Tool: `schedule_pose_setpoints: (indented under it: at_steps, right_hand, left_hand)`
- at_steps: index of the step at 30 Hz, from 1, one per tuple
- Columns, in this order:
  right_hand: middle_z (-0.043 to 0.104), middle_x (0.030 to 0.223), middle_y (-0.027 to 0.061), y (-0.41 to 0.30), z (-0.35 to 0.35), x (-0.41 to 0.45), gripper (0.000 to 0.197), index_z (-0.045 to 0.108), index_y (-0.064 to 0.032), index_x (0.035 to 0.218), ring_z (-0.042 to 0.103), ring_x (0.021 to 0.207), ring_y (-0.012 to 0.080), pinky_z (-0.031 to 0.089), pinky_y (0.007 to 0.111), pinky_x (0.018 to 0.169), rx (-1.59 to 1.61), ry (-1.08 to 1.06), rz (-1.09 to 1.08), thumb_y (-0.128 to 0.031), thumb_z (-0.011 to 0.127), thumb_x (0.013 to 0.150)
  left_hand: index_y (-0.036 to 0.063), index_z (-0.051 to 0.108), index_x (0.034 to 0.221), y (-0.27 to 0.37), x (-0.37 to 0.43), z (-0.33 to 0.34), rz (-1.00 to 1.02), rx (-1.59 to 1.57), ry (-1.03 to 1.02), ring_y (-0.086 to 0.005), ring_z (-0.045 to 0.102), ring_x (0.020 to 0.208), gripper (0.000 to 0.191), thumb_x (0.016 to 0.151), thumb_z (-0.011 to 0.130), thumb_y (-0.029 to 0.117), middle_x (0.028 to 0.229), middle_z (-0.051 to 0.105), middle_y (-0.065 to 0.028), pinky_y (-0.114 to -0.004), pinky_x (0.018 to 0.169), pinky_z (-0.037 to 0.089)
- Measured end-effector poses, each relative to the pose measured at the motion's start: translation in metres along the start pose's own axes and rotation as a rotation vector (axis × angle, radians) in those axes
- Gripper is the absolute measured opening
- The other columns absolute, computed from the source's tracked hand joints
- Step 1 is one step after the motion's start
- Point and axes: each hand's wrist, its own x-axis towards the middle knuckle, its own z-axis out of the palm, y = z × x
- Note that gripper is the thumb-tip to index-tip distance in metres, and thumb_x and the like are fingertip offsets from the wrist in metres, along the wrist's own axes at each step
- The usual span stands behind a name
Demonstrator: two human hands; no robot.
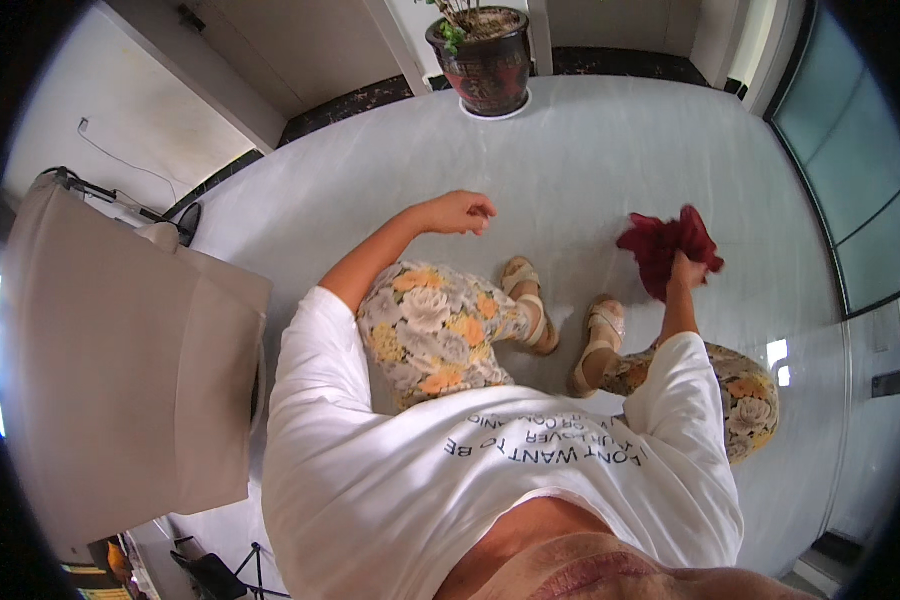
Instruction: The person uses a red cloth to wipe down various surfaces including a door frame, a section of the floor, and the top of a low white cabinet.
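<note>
My right hand [688,271] grips a crumpled dark red cloth [654,255] low over the pale, glossy tiled floor [570,180]. Part of the cloth spreads out beyond my fingers, and its underside is hidden. My left hand [461,212] hangs in front of my left knee with loosely bent fingers and nothing in it. I am squatting in flowered trousers [427,322], knees wide apart. Between my knees, my feet in light strapped sandals [529,300] stand on the floor.
A dark glazed flowerpot [487,71] with a plant stands on a white saucer ahead. To my left is a large beige upholstered seat [135,337], with a cable [127,161] along the wall behind it. A black-framed frosted glass panel [844,157] borders the right side.
</note>
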Motion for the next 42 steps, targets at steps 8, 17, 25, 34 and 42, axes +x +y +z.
schedule_pose_setpoints:
  at_steps: [8,17,25,34,42]
  right_hand:
    - [0.035,0.119,0.0218,0.121,-0.025,-0.029,0.060,0.037,-0.0044,0.118,0.040,0.109,0.0365,0.036,0.041,0.090,-0.578,0.006,0.914,-0.028,0.058,0.068]
    - [0.031,0.125,0.0162,0.027,0.016,-0.073,0.060,0.034,-0.0109,0.121,0.037,0.112,0.0361,0.035,0.046,0.090,-0.952,-0.404,0.484,-0.030,0.058,0.069]
    - [0.030,0.127,0.0062,0.004,0.070,-0.115,0.057,0.037,-0.0176,0.120,0.030,0.118,0.0263,0.033,0.055,0.087,-1.226,-0.763,-0.018,-0.026,0.059,0.068]
    - [0.027,0.129,0.0065,-0.024,0.097,-0.236,0.063,0.036,-0.0163,0.121,0.030,0.118,0.0275,0.035,0.051,0.088,-1.231,-1.206,-0.435,-0.025,0.061,0.065]
    - [0.033,0.126,0.0058,-0.048,0.072,-0.254,0.063,0.038,-0.0150,0.120,0.037,0.114,0.0267,0.038,0.044,0.089,-1.194,-1.247,-0.402,-0.025,0.063,0.064]
  left_hand:
    - [0.0001,0.048,0.104,0.021,-0.079,0.018,0.039,-0.314,-0.037,-0.0140,0.057,0.078,0.025,0.081,0.050,0.010,0.093,0.058,-0.0101,-0.025,0.064,0.045]
    - [-0.0001,0.050,0.096,-0.016,-0.084,0.020,-0.040,-0.357,0.117,-0.0111,0.056,0.070,0.018,0.082,0.050,0.011,0.082,0.059,-0.0077,-0.023,0.062,0.044]
    - [-0.0020,0.050,0.097,-0.018,-0.069,0.031,-0.002,-0.292,-0.088,-0.0111,0.057,0.072,0.020,0.082,0.051,0.011,0.084,0.058,-0.0066,-0.024,0.066,0.046]
    - [0.0000,0.050,0.099,0.008,-0.068,0.020,0.122,-0.106,-0.178,-0.0113,0.058,0.069,0.024,0.079,0.050,0.015,0.081,0.059,-0.0074,-0.025,0.066,0.046]
    - [-0.0003,0.051,0.097,0.011,-0.070,0.016,0.327,-0.068,-0.202,-0.0134,0.058,0.069,0.025,0.077,0.051,0.015,0.080,0.060,-0.0084,-0.027,0.065,0.046]
